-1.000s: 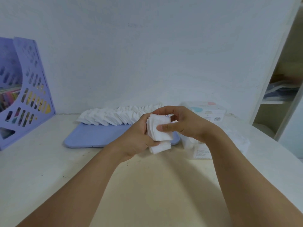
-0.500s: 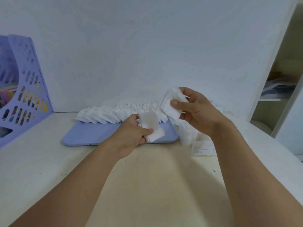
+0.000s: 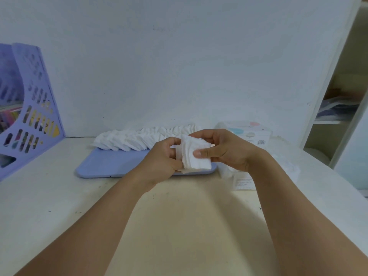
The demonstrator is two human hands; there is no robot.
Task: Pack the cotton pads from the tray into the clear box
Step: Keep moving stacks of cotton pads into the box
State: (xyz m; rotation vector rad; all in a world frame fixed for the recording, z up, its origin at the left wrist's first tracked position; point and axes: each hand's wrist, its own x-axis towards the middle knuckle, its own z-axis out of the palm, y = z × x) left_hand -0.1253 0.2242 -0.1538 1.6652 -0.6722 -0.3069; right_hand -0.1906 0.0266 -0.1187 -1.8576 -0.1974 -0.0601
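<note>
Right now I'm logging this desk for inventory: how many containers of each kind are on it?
Tray: 1
Clear box: 1
Lidded box with coloured dots: 1
File holder: 1
Total: 4

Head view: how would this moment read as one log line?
hands: left and right hold pad stack | tray: pads remain | clear box: waiting

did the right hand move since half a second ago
Yes. The right hand dropped and came left, from above the tray's right end to the left hand, both gripping one pad stack.
</note>
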